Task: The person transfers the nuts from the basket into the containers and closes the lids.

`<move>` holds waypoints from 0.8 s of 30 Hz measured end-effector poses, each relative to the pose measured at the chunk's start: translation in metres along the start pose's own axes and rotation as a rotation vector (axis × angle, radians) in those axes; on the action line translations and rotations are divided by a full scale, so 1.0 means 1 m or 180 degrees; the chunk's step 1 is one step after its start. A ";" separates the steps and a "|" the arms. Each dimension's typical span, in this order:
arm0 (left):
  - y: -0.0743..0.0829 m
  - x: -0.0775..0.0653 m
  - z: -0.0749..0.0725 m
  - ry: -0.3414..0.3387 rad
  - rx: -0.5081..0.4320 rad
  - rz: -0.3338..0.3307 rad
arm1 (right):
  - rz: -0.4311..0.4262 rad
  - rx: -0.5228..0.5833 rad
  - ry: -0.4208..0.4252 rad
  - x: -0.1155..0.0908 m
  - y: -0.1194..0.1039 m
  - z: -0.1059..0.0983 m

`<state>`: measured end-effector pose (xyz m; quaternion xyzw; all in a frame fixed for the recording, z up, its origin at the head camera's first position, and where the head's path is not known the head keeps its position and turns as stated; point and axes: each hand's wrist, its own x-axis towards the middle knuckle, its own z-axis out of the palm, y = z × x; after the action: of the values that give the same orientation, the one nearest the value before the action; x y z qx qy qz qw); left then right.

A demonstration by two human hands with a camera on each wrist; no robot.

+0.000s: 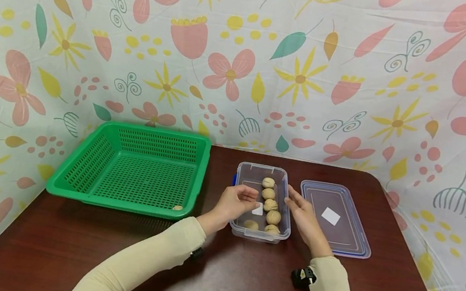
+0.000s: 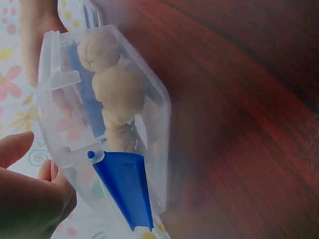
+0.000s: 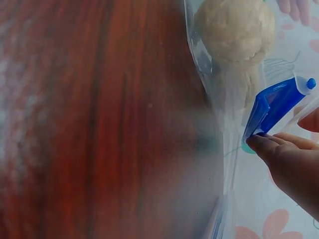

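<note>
A clear plastic box [image 1: 259, 236] with blue side latches [image 2: 124, 186] stands on the table, several walnuts [image 1: 273, 217] inside it. Most of them form a row along its right side; one walnut [image 1: 251, 224] lies at the near left corner. Over the box's left part is my left hand [image 1: 237, 204], fingers loosely bent and thumb apart, with nothing seen between them. My right hand [image 1: 304, 217] holds the box's right wall, thumb at the rim and fingers by the blue latch [image 3: 279, 104] on that side.
A green plastic basket [image 1: 123, 204] stands to the left, one walnut [image 1: 178, 207] at its near right corner. Right of the box lies a clear lid [image 1: 347, 229] with a blue edge and a white label. A flowered cloth [image 1: 243, 68] hangs behind the brown table [image 1: 241, 284].
</note>
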<state>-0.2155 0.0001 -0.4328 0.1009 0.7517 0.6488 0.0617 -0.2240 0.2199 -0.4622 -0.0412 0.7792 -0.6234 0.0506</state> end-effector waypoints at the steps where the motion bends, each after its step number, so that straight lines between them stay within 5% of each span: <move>1: 0.001 0.000 -0.001 -0.0012 -0.0002 0.0020 | 0.0000 0.0001 0.0002 0.000 0.000 0.000; 14: 0.035 -0.003 -0.023 -0.0286 -0.0041 0.0192 | -0.0010 -0.0009 0.0008 0.001 0.001 0.000; 24: 0.084 -0.005 -0.062 -0.0643 0.0186 0.0391 | -0.0002 -0.0021 -0.0035 0.001 0.001 0.000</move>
<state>-0.2187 -0.0492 -0.3403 0.2134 0.7527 0.6157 0.0942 -0.2254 0.2198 -0.4636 -0.0450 0.7809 -0.6206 0.0546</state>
